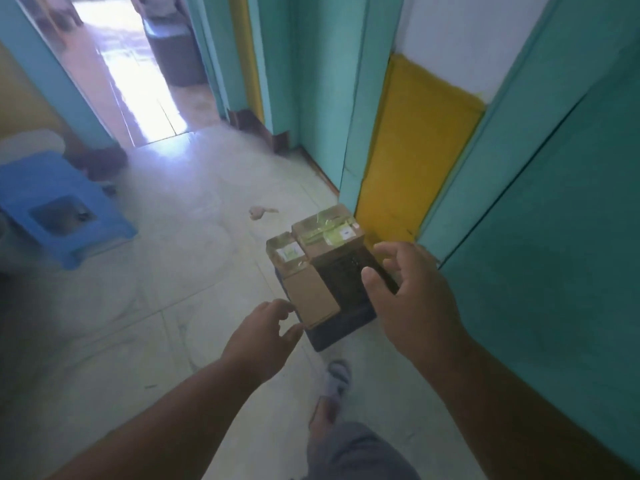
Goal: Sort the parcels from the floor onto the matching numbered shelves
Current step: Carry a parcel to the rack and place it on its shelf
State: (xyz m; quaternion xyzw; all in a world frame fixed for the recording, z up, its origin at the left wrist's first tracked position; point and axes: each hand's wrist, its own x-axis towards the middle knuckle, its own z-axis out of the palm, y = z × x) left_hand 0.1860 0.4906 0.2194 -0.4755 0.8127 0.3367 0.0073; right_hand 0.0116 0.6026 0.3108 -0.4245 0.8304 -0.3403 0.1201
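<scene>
A person is looking down at two bare hands reaching toward a small stack of parcels on a pale tiled floor, beside a teal and yellow wall.

The left hand (263, 336) is hanging with loosely curled, spread fingers, holding nothing. Its fingertips are lying just beside the near corner of the front box (304, 289), a narrow cardboard parcel; whether they are touching it cannot be told. The box's long axis is running away from that hand, up and slightly to its left.

The right hand (412, 292) is hovering open, fingers spread and thumb out, holding nothing. It is overlapping the right side of the dark box (346, 278), which is lying between the two hands. Beyond both hands, the back box (329, 233) is sitting on top, farthest from either grip. A dark crate (343, 327) appears to be lying beneath the stack.

The left hand seems nearer the front box; the right hand seems nearer the dark box and the back box.

The front box is carrying a white label (289, 252) with a greenish scribble that is too blurred to read. The back box is carrying shiny greenish tape and a small white sticker (345, 233), also unreadable. No shelf numbers are showing.

A blue stool (52, 206) is standing well apart, to the left of the left hand.
</scene>
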